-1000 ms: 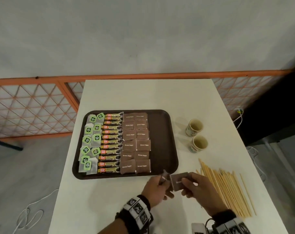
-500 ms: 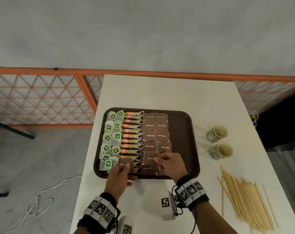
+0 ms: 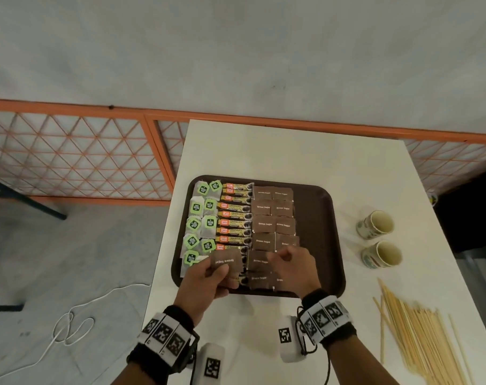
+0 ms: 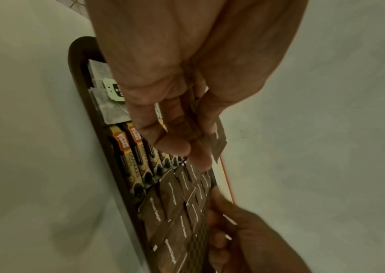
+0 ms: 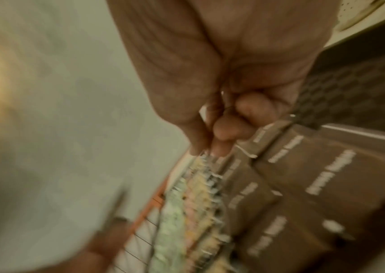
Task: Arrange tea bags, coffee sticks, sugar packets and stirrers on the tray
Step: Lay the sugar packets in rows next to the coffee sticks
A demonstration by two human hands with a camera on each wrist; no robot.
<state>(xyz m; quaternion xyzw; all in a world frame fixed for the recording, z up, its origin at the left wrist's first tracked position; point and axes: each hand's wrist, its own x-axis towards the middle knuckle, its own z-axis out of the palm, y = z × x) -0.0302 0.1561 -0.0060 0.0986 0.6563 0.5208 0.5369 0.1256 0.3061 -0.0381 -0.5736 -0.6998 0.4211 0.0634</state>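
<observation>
Of the two hands, the left hand (image 3: 208, 279) pinches a sugar packet (image 3: 226, 263) above the tray (image 3: 323, 232)'s near edge, while the right hand (image 3: 293, 269), fingers curled, touches the near packets just right of it, the closer hand to the sugar column's open end.

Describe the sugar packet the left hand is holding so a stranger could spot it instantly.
Start at the dark brown tray on the white table, then go to its near edge, where the left hand reaches in. The brown sugar packet is pinched there, raised over the coffee sticks. Unlike the packets lying in rows, its white lettering reads upside down.
</observation>
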